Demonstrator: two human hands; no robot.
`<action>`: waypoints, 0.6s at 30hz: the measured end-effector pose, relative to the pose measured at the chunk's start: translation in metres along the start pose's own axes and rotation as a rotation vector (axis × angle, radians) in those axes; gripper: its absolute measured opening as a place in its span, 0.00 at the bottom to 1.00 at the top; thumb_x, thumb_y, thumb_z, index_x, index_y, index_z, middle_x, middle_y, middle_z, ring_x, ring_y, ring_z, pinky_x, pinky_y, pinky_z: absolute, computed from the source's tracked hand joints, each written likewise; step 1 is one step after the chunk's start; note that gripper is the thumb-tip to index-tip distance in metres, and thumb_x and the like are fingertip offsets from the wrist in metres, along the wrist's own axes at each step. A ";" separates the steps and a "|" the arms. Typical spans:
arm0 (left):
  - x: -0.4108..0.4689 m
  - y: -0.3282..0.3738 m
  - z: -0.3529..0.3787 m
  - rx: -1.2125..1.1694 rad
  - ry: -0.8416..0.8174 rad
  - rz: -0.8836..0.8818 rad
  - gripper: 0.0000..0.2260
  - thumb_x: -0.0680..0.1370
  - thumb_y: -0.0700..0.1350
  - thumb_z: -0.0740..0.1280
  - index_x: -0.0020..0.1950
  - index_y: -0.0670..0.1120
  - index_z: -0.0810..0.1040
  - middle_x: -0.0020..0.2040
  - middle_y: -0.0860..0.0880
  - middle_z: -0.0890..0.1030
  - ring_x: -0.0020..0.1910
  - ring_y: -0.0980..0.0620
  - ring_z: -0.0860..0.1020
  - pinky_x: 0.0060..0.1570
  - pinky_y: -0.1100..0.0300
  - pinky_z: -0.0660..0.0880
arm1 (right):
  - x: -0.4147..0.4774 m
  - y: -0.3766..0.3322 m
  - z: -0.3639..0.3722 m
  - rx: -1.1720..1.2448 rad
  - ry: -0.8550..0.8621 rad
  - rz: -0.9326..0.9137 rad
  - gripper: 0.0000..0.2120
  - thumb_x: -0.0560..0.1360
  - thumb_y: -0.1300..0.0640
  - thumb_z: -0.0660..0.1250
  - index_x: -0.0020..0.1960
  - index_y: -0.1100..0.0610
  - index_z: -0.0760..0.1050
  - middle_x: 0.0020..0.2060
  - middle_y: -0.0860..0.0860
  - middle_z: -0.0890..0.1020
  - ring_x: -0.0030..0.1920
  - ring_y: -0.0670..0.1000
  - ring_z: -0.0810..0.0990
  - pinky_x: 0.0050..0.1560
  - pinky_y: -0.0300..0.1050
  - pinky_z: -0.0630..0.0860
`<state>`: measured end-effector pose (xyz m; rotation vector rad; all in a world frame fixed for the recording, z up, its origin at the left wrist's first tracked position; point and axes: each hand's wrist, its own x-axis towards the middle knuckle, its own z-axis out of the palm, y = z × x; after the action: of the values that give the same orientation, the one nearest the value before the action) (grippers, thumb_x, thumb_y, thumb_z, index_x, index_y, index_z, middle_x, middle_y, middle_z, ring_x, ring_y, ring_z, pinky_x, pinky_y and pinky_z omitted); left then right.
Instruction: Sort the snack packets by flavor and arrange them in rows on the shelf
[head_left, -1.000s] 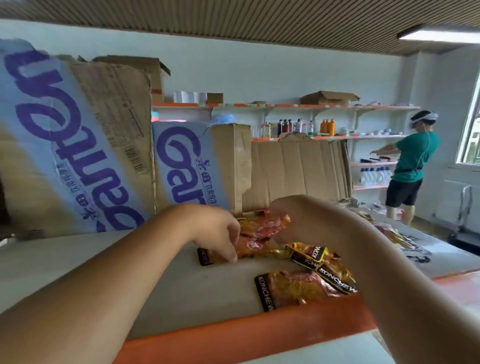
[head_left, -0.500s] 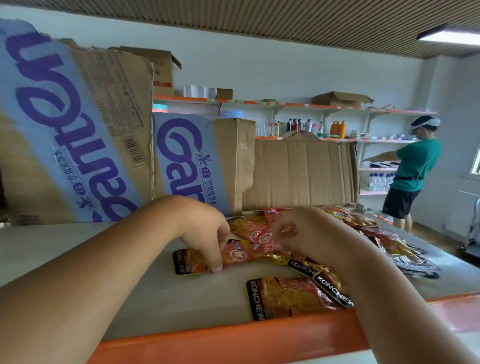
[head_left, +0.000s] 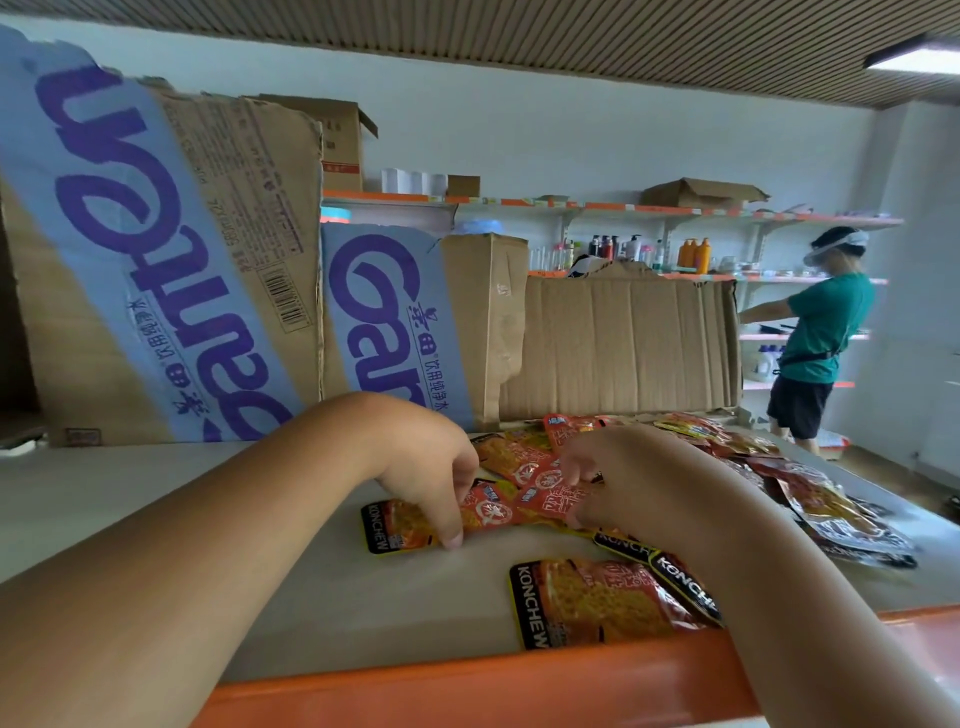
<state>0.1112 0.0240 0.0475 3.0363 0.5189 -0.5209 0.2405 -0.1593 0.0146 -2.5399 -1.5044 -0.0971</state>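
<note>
View from a head camera, looking down at a grey shelf (head_left: 249, 525) with an orange front edge (head_left: 467, 691). 2 bare forearms reach in from below.

The left hand (head_left: 426, 467) has its fingers bent downward. 1 fingertip presses on an orange packet (head_left: 395, 525) that lies flat on the shelf, its black end reading "KONCHEW". The thumb is hidden, so I cannot tell whether this hand pinches the packet or only holds it down.

The right hand (head_left: 639, 483) is just beside the left, with its fingers curled around the edge of a red packet (head_left: 545, 501), gripping it. This packet overlaps the orange one and lies on a few more orange and red packets (head_left: 509, 457) behind it.

Nearer the front edge, a single packet (head_left: 587, 603) lies flat and apart from the hands. 2 black packet ends (head_left: 680, 577) show under the right forearm. A loose pile of packets (head_left: 831, 509) spreads along the shelf to the right.

At the back of the shelf stand 2 cardboard boxes with blue bands and purple lettering, a large box (head_left: 156, 260) at left and a smaller box (head_left: 395, 322) beside it, then plain flattened cardboard (head_left: 623, 348).

In the background, another person (head_left: 826, 322) in a green shirt faces wall shelves (head_left: 623, 208) holding bottles (head_left: 696, 254).
</note>
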 end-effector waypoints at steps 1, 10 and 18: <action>0.000 0.000 0.000 0.003 -0.001 0.002 0.14 0.72 0.60 0.78 0.48 0.57 0.77 0.50 0.56 0.80 0.46 0.56 0.78 0.40 0.59 0.72 | 0.000 0.000 0.001 -0.007 0.007 -0.008 0.13 0.74 0.48 0.74 0.56 0.46 0.76 0.55 0.45 0.79 0.55 0.49 0.78 0.55 0.45 0.76; 0.003 0.002 0.002 0.003 0.028 0.001 0.15 0.72 0.63 0.76 0.48 0.56 0.77 0.50 0.55 0.80 0.46 0.56 0.78 0.40 0.59 0.72 | 0.001 0.008 0.005 0.115 0.041 -0.030 0.11 0.73 0.45 0.75 0.51 0.44 0.76 0.52 0.42 0.80 0.53 0.46 0.79 0.51 0.43 0.76; 0.007 0.000 0.002 0.034 0.032 0.006 0.15 0.72 0.64 0.76 0.47 0.57 0.76 0.49 0.57 0.80 0.46 0.57 0.77 0.40 0.59 0.71 | 0.007 0.005 0.007 0.134 0.057 -0.021 0.05 0.77 0.47 0.71 0.43 0.46 0.79 0.49 0.43 0.82 0.44 0.45 0.81 0.41 0.40 0.76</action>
<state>0.1169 0.0260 0.0428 3.0821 0.5080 -0.4858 0.2479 -0.1538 0.0088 -2.3966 -1.4648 -0.0683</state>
